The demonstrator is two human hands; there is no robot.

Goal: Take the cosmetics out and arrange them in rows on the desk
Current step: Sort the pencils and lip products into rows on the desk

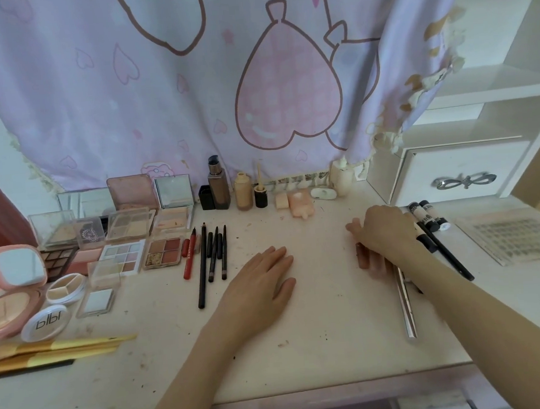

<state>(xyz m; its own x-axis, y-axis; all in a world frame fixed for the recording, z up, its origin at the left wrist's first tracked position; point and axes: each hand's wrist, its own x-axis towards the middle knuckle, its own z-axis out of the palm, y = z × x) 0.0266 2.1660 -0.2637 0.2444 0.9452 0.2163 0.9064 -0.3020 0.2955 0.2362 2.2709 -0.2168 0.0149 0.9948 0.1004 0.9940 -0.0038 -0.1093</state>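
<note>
Cosmetics lie in rows along the left and back of the desk (302, 344): open palettes (162, 253) and compacts at far left, pencils (213, 258) side by side beside them, bottles (218, 188) upright at the back edge. Head view: left hand (261, 287) flat, palm down, fingers straight, holding nothing. Right hand (384, 233) rests knuckles-up over small brownish tubes (362, 255); whether it grips them, cannot tell. Silver stick (406, 303) lies under right forearm.

Palettes (128, 241) lie left of the pencils (210, 258) (bottles (230, 194) behind) on the desk (317, 328).
</note>
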